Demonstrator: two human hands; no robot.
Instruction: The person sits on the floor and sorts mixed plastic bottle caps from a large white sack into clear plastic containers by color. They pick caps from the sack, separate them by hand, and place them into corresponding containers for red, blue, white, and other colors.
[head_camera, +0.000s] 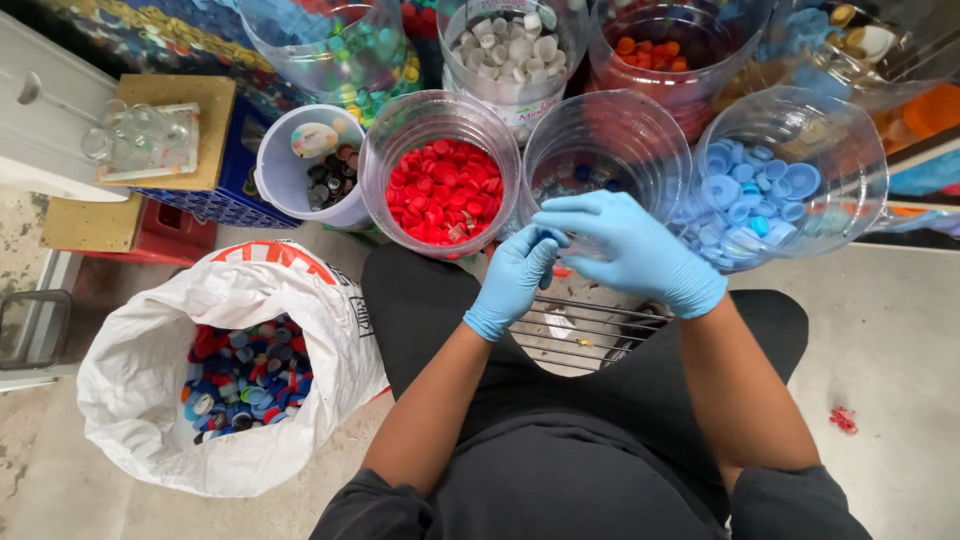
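Both my hands wear light blue gloves and meet above a wire rack (580, 330) resting on my lap. My left hand (515, 280) has its fingertips pinched together at the fingers of my right hand (630, 250). What they pinch is too small and hidden to tell. A small red piece (562, 271) shows just beneath them. Directly beyond my hands stands a nearly empty clear tub (605, 150). A clear tub of red bottle caps (440, 185) is to its left, and a clear tub of light blue caps (785, 175) to its right.
A white sack (140, 370) of mixed coloured caps sits on the floor at left. A white bucket (290, 170) holds dark caps. More clear tubs of green, white and orange caps (515, 45) stand behind. A red scrap (843, 419) lies on the floor at right.
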